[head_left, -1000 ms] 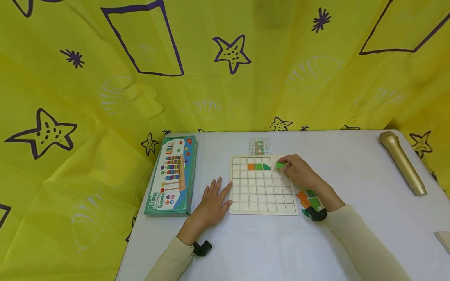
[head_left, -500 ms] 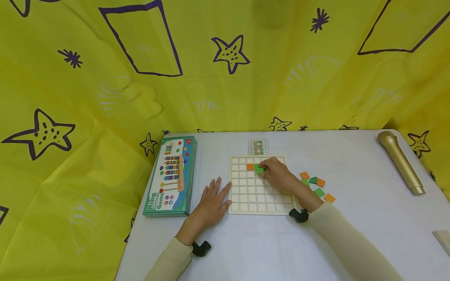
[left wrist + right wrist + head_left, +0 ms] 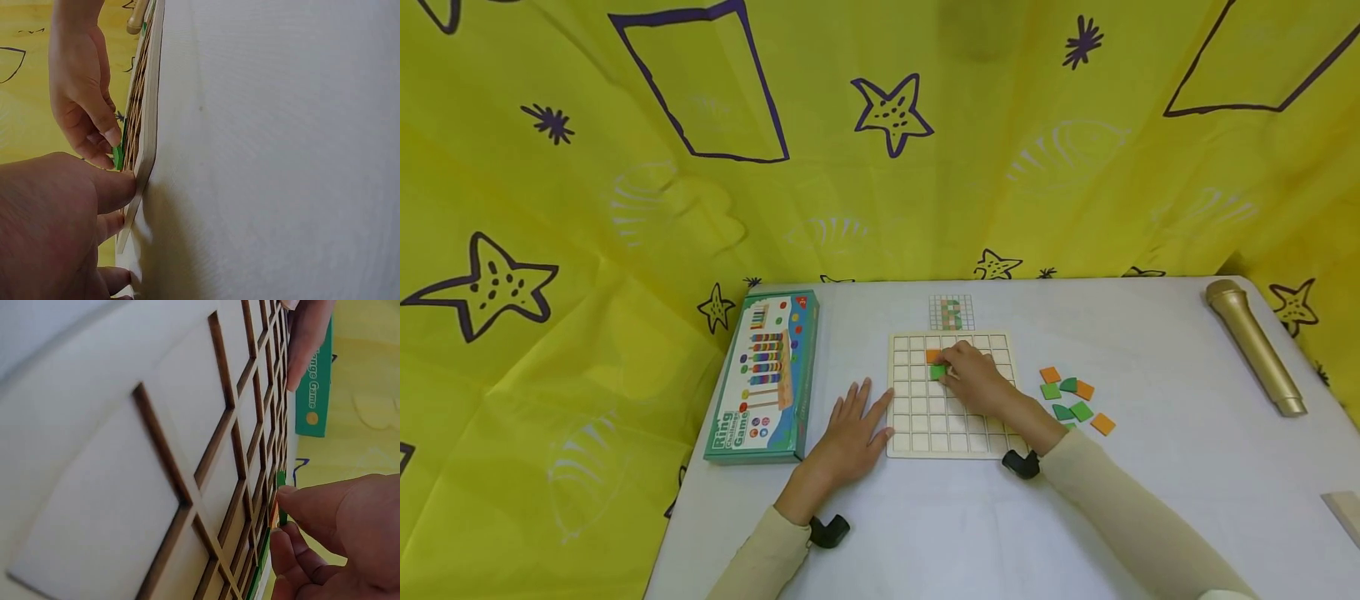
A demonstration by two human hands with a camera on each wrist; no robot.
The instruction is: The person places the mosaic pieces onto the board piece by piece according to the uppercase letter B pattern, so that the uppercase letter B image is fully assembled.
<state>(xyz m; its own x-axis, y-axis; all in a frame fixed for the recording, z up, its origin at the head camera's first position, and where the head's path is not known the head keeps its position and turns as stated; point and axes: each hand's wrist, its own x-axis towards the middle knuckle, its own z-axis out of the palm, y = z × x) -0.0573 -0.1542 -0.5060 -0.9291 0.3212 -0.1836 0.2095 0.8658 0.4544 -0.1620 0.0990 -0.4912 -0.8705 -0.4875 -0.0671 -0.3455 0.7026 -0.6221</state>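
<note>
My right hand pinches a green square tile between thumb and fingers, just below an orange tile set in the wooden grid board. In the right wrist view that green tile is held on edge, close over the board's grid, with a second strip of green nearer the camera. My left hand lies with spread fingers at the board's left side. In the left wrist view, its thumb touches the board's edge. The right hand hides part of the tile row in the head view.
Loose orange and green tiles lie right of the board. A small pattern card sits behind it. To the left stands a Ring Challenge Game box; a gold microphone lies far right, with a light block at the table's right edge.
My right hand has carried the green tile leftward from the board's upper right to below the orange tile. The loose tiles have come into view. My left hand stays in place.
</note>
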